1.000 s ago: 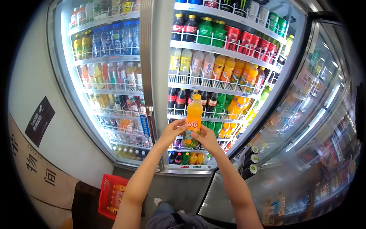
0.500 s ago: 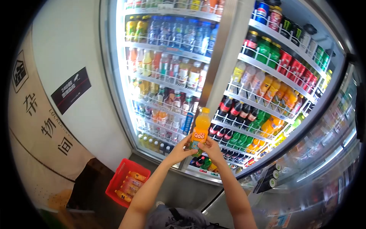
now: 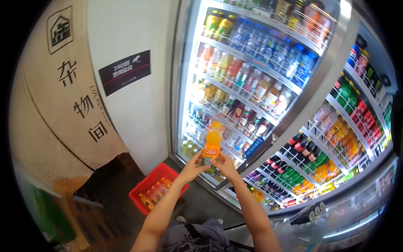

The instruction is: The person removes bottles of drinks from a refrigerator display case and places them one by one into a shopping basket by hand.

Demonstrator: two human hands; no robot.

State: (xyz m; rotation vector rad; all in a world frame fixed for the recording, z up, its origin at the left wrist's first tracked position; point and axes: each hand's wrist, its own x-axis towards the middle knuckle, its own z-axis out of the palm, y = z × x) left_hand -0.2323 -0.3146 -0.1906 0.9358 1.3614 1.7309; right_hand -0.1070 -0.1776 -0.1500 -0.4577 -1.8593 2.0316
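Observation:
Both of my hands hold one bottle of orange juice drink (image 3: 213, 145), upright, with an orange cap and a "Qoo" label. My left hand (image 3: 195, 165) grips its lower left side, and my right hand (image 3: 223, 164) closes on the lower right side. The bottle is in front of the left fridge's glass door. Below and to the left, on the floor, stands a red basket (image 3: 137, 199) with several orange and pinkish bottles (image 3: 156, 192) lying in it. My left forearm passes close to the basket's right side.
A tall drinks fridge (image 3: 252, 63) with several lit shelves fills the middle. To its right, another fridge section (image 3: 327, 138) holds cola, green and orange bottles and cans. A dark sign (image 3: 124, 72) is on the white wall. A beige curtain (image 3: 63, 113) hangs at left.
My view has turned left, so the fridges and basket appear further right. Both hands still hold the bottle, which now appears before the left fridge door instead of near the frame between the fridges.

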